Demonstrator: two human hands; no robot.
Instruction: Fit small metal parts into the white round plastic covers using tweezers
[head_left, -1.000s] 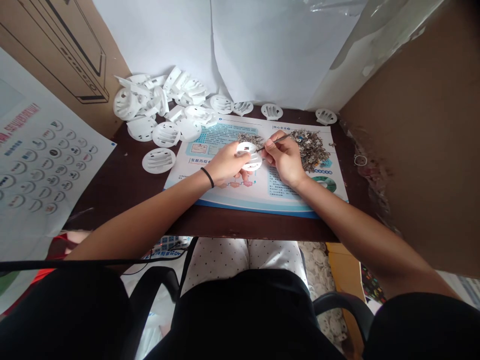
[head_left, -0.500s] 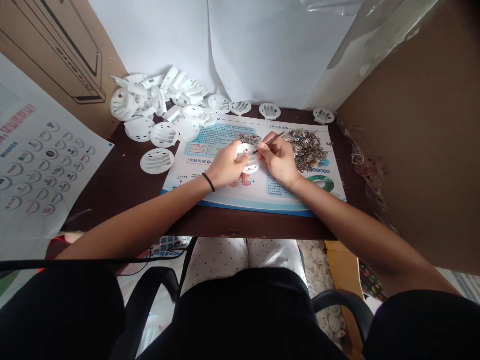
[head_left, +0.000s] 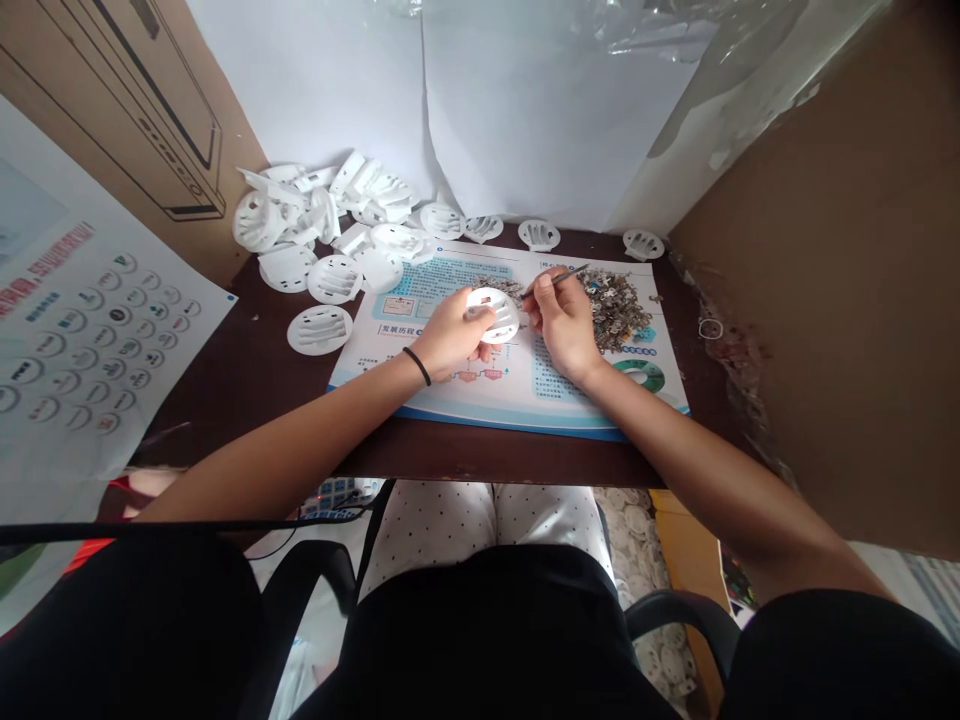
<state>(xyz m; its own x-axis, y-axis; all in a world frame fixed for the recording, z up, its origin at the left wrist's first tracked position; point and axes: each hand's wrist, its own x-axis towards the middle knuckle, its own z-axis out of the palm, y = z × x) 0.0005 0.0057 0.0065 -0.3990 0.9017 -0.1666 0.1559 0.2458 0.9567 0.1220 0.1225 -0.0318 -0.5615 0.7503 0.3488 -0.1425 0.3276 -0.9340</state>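
Note:
Between the thumb and fingers of my left hand (head_left: 450, 340) is a round white plastic part (head_left: 501, 318) with slots, its face turned up. My right hand (head_left: 564, 322) pinches a thin dark pointed tool, like tweezers (head_left: 559, 278), just right of the part and apart from it. Whether the tool's tip carries anything is too small to tell. Beside my right hand lies a heap of small metal pieces (head_left: 619, 310). A smaller spread of metal pieces (head_left: 495, 287) shows behind the white part.
A printed sheet (head_left: 420, 395) covers the middle of the dark table (head_left: 480, 455). Many white round parts (head_left: 322, 215) are piled at back left; single ones (head_left: 538, 235) stand along the back. Cardboard (head_left: 817, 300) walls the right side, and a white sheet (head_left: 555, 120) hangs behind.
My right hand has drawn the tool slightly right, away from the white part. The part in my left hand is less covered now. The whole view has shifted slightly.

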